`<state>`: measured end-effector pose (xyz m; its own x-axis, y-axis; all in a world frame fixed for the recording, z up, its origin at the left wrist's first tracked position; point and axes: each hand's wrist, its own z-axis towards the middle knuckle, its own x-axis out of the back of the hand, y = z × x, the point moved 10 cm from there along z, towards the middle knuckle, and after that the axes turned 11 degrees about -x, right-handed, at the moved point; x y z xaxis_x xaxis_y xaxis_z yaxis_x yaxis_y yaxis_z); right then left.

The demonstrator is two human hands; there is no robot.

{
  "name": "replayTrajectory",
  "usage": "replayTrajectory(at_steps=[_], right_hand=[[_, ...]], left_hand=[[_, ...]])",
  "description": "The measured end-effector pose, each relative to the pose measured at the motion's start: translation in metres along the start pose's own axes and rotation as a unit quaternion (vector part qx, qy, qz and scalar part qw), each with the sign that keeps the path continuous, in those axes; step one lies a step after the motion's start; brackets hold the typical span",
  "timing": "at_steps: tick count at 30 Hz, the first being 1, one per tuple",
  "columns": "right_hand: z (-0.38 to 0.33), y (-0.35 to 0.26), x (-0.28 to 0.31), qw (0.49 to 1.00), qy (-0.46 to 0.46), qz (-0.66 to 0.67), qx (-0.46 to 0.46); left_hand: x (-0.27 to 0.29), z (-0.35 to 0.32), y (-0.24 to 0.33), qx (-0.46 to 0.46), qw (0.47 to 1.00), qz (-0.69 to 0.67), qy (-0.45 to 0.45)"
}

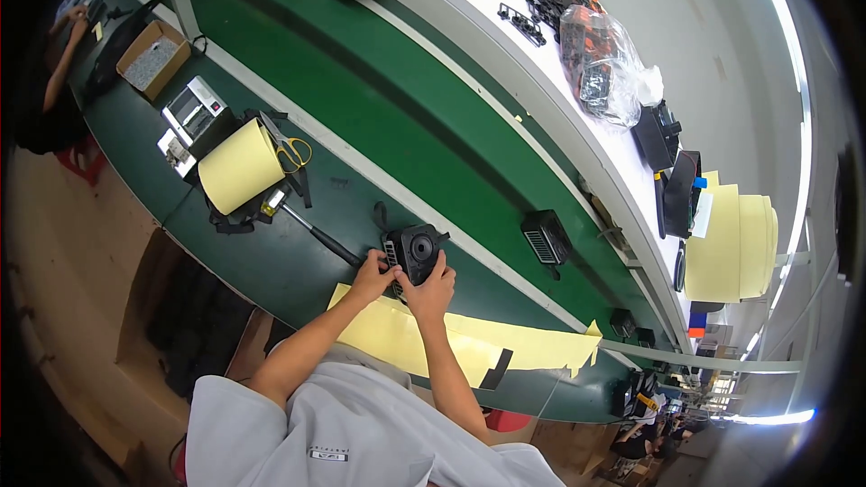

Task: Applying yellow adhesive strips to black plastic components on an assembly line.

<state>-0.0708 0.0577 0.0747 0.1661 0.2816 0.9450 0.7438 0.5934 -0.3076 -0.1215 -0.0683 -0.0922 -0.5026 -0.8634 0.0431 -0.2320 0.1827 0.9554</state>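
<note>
A small black boxy device with a round lens-like front (416, 251) sits on the green bench, gripped from both sides. My left hand (372, 273) clasps its left side and my right hand (434, 291) clasps its right side and front. Under my wrists lies a long yellow sheet (505, 343) along the bench's near edge. A black-handled tool (317, 233) lies just left of the device, reaching toward a roll of yellow paper (240, 167).
A second black grilled device (545, 236) rests on the green conveyor belt (388, 117). Scissors (290, 151), a cardboard box (153, 56) and small white machines (191, 114) stand at the left. A bag of parts (603, 61) and yellow rolls (732, 236) occupy the white shelf. Another person's arm (65, 47) is at far left.
</note>
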Motion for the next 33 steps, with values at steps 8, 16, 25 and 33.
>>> replayTrajectory(at_steps=[8,16,25,33], right_hand=[[0.002,-0.004,-0.001,0.999,-0.013,-0.028,0.017],[-0.004,-0.008,-0.003,0.998,0.01,-0.058,0.032],[0.004,-0.045,0.03,0.985,0.066,0.015,0.156],[0.06,-0.067,0.003,0.979,-0.07,-0.016,0.191]], left_hand=[[-0.001,0.0,0.0,0.013,1.0,0.007,-0.02],[0.015,-0.012,0.023,0.081,0.991,-0.11,-0.005],[0.045,0.022,0.171,-0.476,0.765,0.433,-0.027],[0.009,0.055,0.168,-0.47,0.711,0.501,-0.153]])
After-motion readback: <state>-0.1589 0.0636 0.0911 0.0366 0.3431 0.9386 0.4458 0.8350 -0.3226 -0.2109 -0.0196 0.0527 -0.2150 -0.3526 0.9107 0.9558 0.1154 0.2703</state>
